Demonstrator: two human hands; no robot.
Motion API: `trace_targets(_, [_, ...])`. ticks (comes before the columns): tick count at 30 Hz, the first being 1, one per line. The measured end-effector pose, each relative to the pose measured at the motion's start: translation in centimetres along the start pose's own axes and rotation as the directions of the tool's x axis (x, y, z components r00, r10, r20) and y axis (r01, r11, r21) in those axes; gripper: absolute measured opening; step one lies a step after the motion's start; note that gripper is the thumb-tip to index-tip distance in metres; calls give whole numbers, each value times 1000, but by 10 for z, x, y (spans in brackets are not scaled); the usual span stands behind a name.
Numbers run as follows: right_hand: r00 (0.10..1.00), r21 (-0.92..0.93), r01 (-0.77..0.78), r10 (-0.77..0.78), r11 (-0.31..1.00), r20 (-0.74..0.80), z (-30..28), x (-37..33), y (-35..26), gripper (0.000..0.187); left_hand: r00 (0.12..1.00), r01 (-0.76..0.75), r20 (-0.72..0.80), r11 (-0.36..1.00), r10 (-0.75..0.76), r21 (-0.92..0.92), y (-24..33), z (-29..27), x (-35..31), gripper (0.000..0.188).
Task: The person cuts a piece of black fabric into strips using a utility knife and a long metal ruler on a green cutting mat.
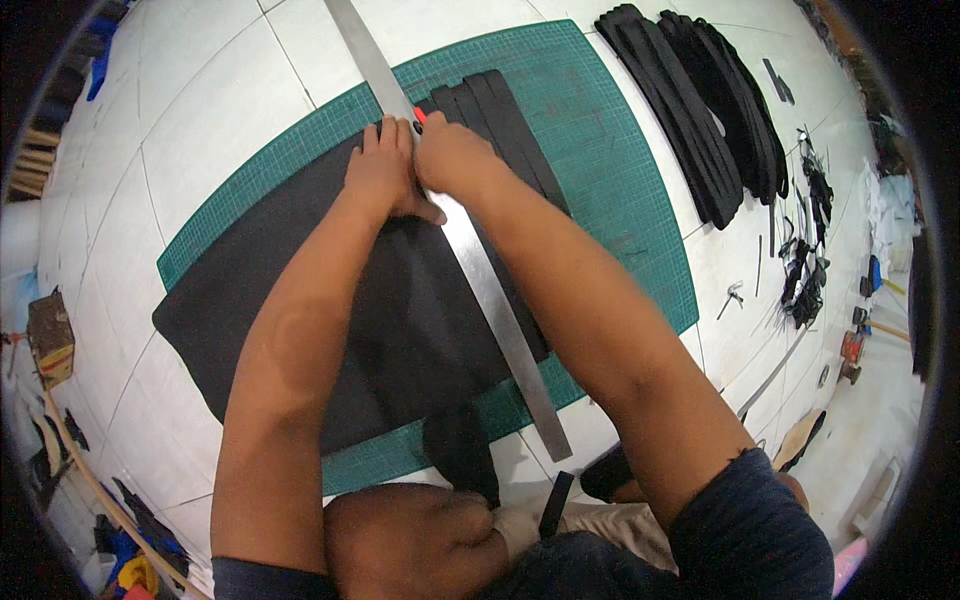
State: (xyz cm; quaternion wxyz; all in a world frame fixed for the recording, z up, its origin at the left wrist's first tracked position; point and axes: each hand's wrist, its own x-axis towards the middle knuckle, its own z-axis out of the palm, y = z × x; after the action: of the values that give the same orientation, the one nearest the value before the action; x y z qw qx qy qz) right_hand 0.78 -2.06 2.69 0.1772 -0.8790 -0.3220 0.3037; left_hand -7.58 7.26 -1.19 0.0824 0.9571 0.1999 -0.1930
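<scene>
- Right hand (pixel 457 160) was curled into a fist around a small red-tipped hand tool (pixel 419 115), most of it hidden by the fingers, at the right edge of the ruler.
- Left hand (pixel 385 175) was spread flat, palm down, grasping nothing; its fingers pressed near the ruler's left edge and its thumb reached across the metal.
- Beneath both hands, a long, straight, silver metal ruler (pixel 490 300) lay slantwise over the cloth, its near end reaching past the mat.
- Under the ruler, a broad sheet of matt black fabric (pixel 270 270) was spread, mostly to the left.
- Just right of the ruler's far part, several narrow black fabric strips (pixel 508 125) lay side by side.
- All this rested on a large green gridded cutting mat (pixel 630 200), set on a white tiled floor (pixel 220 90).
- Beyond the mat's right edge, two long bundles of folded black strips (pixel 665 110) lay next to each other.
- Farther right were tangled black scraps (pixel 805 265).
</scene>
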Motion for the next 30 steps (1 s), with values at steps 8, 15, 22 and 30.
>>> trace_targets(8, [991,-32,-14,19,999,133,26,-112,78,31,999,16,-45,1000,-14,26,4,-1,-2,149])
trace_targets(15, [911,-111,-231,255,966,323,40,-309,138,24,994,9,-108,1000,-7,20,1,7,-2,148])
trace_targets(22, [936,-216,-153,211,964,280,31,-374,167,17,994,-2,-106,1000,3,9,6,4,5,147])
trace_targets(30, [998,-106,-28,34,994,54,-21,-236,117,24,998,35,-45,999,-36,-9,3,1,-4,149])
